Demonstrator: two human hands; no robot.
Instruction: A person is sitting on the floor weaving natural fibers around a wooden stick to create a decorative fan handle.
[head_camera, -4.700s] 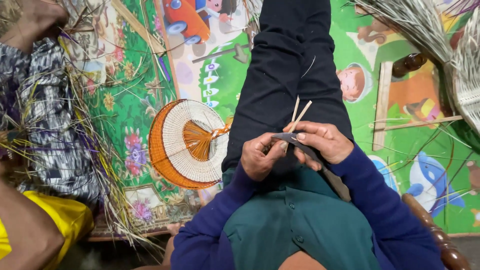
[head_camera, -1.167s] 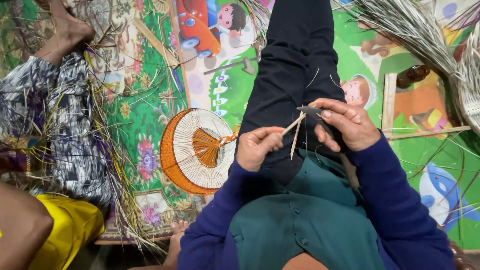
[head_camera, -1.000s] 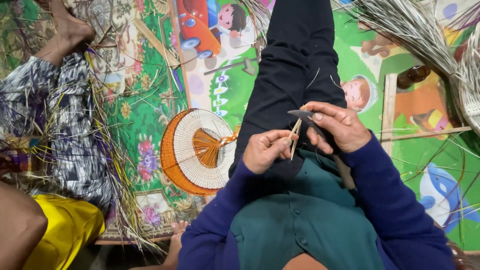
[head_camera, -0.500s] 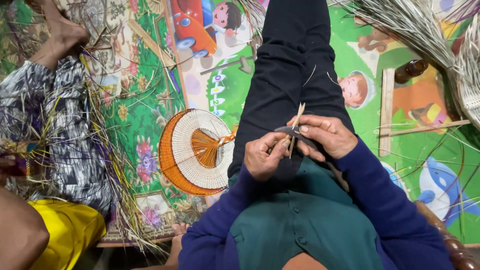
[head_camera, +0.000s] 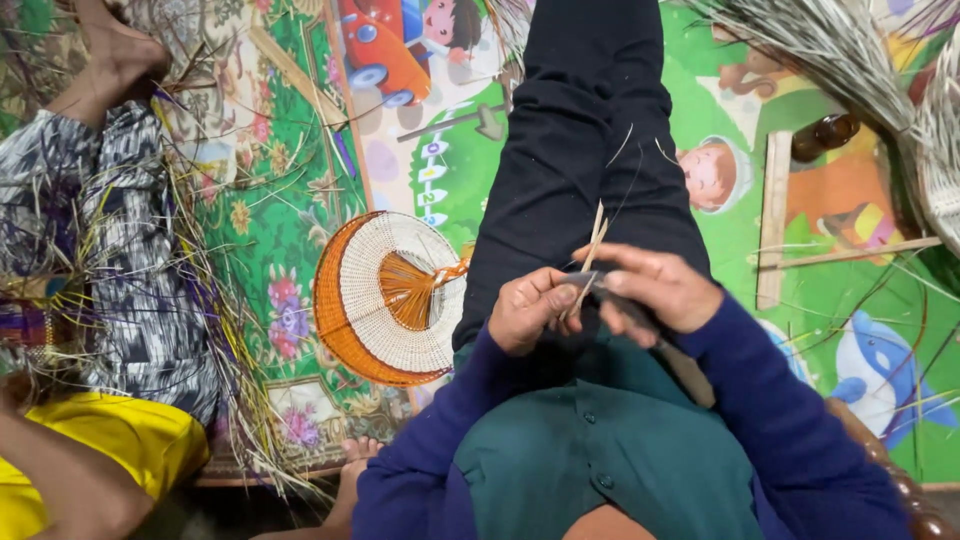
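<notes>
My left hand (head_camera: 533, 307) and my right hand (head_camera: 655, 287) meet over my lap, above my black trouser legs (head_camera: 580, 150). The left hand pinches thin pale bamboo strips (head_camera: 594, 232) that stick up and away from me. The right hand grips a knife (head_camera: 600, 290) whose dark blade lies against the base of the strips, its handle running back under the palm. A woven fan (head_camera: 385, 297), white with an orange rim and orange centre, lies on the mat just left of my left hand.
A colourful cartoon floor mat (head_camera: 440, 170) covers the ground. Another person in patterned cloth (head_camera: 120, 250) and yellow (head_camera: 110, 440) sits at the left among loose fibres. Bundles of dry strips (head_camera: 830, 50), wooden slats (head_camera: 773, 215) and a woven piece (head_camera: 940, 170) lie at the right.
Within the last second my hands drew together and down toward my lap, the knife closing onto the strips, which now point up rather than hanging between the hands.
</notes>
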